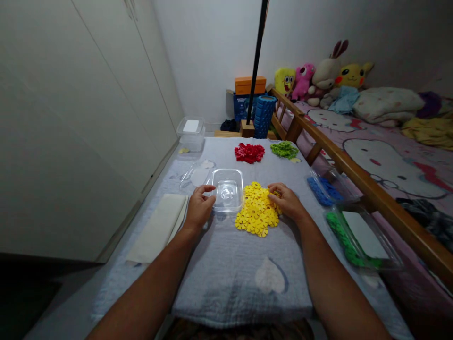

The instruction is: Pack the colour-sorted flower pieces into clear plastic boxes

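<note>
A clear plastic container [227, 208] stands open on the cloth in front of me. My left hand [200, 206] is at its left side, thumb and index finger apart, with nothing visible between them. To the right of the container lies a heap of yellow snowflake-shaped plastic pieces [256, 212]. At the heap's right edge, my right hand [286, 201] touches the pieces with loosely curved, parted fingers. Behind the container, a clear lid [193, 175] lies on the cloth.
Red pieces [249, 153] and light green pieces [284, 149] lie in heaps farther back. On the right are boxes of blue pieces [323, 190] and green pieces [345, 238]. A folded beige cloth [155, 231] lies left; lidded clear boxes [191, 134] stand back left. A wooden bed rail [339, 160] borders the right.
</note>
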Action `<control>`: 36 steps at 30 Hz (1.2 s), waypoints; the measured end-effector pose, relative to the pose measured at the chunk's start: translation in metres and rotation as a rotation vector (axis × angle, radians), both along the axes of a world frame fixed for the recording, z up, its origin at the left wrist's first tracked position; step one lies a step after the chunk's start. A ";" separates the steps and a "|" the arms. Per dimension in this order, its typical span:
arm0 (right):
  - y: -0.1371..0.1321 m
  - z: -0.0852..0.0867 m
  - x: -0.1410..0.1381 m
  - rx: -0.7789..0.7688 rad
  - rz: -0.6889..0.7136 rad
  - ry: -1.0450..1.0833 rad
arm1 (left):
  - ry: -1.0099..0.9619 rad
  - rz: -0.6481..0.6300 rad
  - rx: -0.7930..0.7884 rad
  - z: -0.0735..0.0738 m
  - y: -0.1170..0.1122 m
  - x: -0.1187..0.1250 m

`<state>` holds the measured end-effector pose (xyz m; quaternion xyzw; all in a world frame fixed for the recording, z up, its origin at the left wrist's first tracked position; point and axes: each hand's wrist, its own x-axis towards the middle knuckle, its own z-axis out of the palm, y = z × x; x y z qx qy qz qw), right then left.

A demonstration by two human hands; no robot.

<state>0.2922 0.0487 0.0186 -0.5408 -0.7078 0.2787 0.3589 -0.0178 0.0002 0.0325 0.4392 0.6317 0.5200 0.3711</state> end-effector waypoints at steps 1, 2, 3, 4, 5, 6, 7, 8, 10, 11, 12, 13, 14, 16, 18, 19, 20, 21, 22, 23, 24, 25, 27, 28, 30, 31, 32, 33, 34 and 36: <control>0.000 0.001 -0.001 0.008 -0.014 0.022 | 0.001 -0.002 0.010 0.000 0.000 -0.001; -0.001 0.002 -0.002 0.022 -0.029 0.043 | -0.001 -0.001 0.024 0.001 0.000 -0.001; -0.001 0.004 -0.004 0.043 -0.043 0.058 | -0.007 0.005 0.039 0.001 -0.001 -0.002; -0.003 0.007 -0.006 0.070 -0.058 0.066 | -0.026 0.015 0.049 0.002 -0.001 -0.003; -0.004 0.010 -0.010 0.103 -0.069 0.069 | -0.050 0.020 0.053 0.002 -0.001 -0.003; -0.007 0.014 -0.015 0.138 -0.074 0.071 | -0.074 0.022 0.053 0.003 0.000 -0.004; -0.010 0.018 -0.021 0.173 -0.072 0.073 | -0.096 0.022 0.051 0.003 0.000 -0.004; -0.013 0.022 -0.029 0.207 -0.063 0.074 | -0.114 0.022 0.048 0.003 0.000 -0.004; -0.022 0.030 -0.046 0.261 -0.024 0.070 | -0.146 0.020 0.036 0.003 0.002 -0.004; -0.026 0.033 -0.055 0.280 0.002 0.056 | -0.160 0.019 0.030 0.003 0.003 -0.003; -0.030 0.035 -0.065 0.301 0.033 0.035 | -0.176 0.016 0.024 0.003 0.003 -0.003; -0.034 0.036 -0.074 0.323 0.072 0.006 | -0.193 0.012 0.020 0.003 0.004 -0.003; -0.037 0.036 -0.082 0.346 0.113 -0.026 | -0.212 0.008 0.019 0.003 0.005 -0.003; -0.041 0.033 -0.094 0.385 0.198 -0.097 | -0.247 -0.001 0.017 0.002 0.007 -0.003; -0.044 0.029 -0.101 0.411 0.252 -0.168 | -0.276 -0.004 0.013 0.002 0.008 -0.004; -0.044 0.027 -0.103 0.418 0.262 -0.199 | -0.285 -0.003 0.011 0.002 0.008 -0.004; -0.045 0.025 -0.104 0.425 0.262 -0.225 | -0.291 -0.003 0.010 0.001 0.008 -0.004; -0.045 0.024 -0.105 0.430 0.254 -0.244 | -0.295 -0.004 0.010 0.001 0.009 -0.004; -0.045 0.023 -0.105 0.433 0.242 -0.256 | -0.297 -0.005 0.012 0.001 0.009 -0.005; -0.045 0.023 -0.105 0.434 0.229 -0.262 | -0.299 -0.005 0.015 0.001 0.009 -0.005; -0.046 0.023 -0.104 0.433 0.221 -0.263 | -0.300 -0.005 0.017 0.001 0.009 -0.005; -0.046 0.023 -0.105 0.429 0.216 -0.262 | -0.302 -0.005 0.018 0.002 0.009 -0.005; -0.047 0.023 -0.105 0.419 0.211 -0.258 | -0.303 0.000 0.019 0.002 0.009 -0.005; -0.047 0.022 -0.106 0.414 0.210 -0.259 | -0.302 0.001 0.020 0.002 0.009 -0.005; -0.047 0.020 -0.107 0.401 0.208 -0.269 | -0.297 0.003 0.023 0.002 0.010 -0.005; -0.047 0.018 -0.108 0.393 0.207 -0.276 | -0.294 0.004 0.026 0.001 0.010 -0.006; -0.047 0.017 -0.109 0.383 0.207 -0.284 | -0.292 0.005 0.027 0.001 0.010 -0.006; -0.047 0.015 -0.110 0.373 0.208 -0.289 | -0.291 0.006 0.027 0.000 0.010 -0.006; -0.047 0.014 -0.111 0.366 0.209 -0.291 | -0.291 0.008 0.028 0.000 0.011 -0.006; -0.046 0.013 -0.111 0.362 0.213 -0.287 | -0.297 0.011 0.027 -0.001 0.011 -0.007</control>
